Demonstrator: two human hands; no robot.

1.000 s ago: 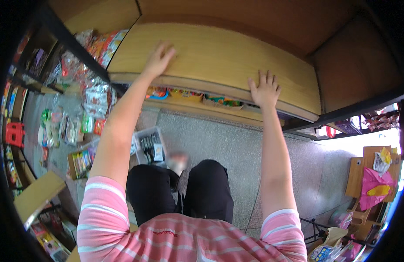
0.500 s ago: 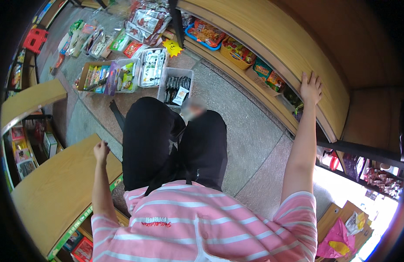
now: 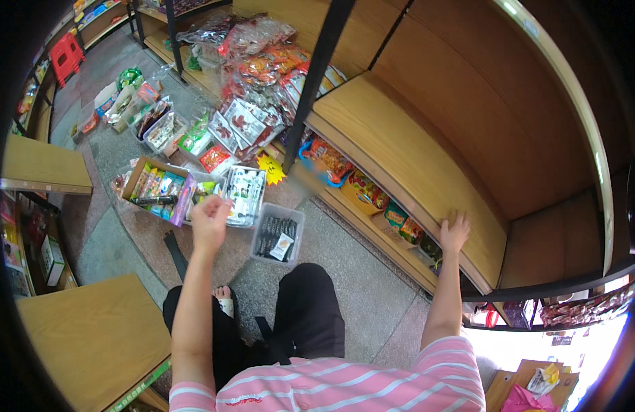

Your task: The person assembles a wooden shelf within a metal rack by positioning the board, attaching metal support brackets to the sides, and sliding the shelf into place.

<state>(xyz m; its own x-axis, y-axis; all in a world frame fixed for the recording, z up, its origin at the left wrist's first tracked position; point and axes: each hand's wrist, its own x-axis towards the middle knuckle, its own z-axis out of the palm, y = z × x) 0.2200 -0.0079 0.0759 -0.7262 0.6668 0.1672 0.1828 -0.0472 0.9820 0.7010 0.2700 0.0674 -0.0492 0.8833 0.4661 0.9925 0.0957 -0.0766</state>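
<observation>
My left hand (image 3: 211, 218) is raised over the floor, its fingers curled together; what they hold, if anything, is hidden. Just beyond it stands a clear plastic bin of white packets (image 3: 246, 196). Beside that is a box of assorted colourful snack packets (image 3: 158, 187). A clear plastic bin of dark packets (image 3: 275, 237), with one white packet on top, stands to the right of my left hand. My right hand (image 3: 455, 231) lies on the front edge of the bare wooden shelf (image 3: 406, 158), fingers spread, holding nothing.
Below the shelf are baskets of packaged snacks (image 3: 365, 192). A black shelf post (image 3: 317, 86) rises by a yellow star-shaped sign (image 3: 270, 169). Bagged goods (image 3: 252, 123) are heaped behind. A wooden shelf top (image 3: 97, 329) is at left, a red stool (image 3: 66, 56) far left.
My left hand has moved from above the left wooden top forward and right, toward the bins. My right hand still rests on the shelf edge. The view has shifted, showing more of the shelving.
</observation>
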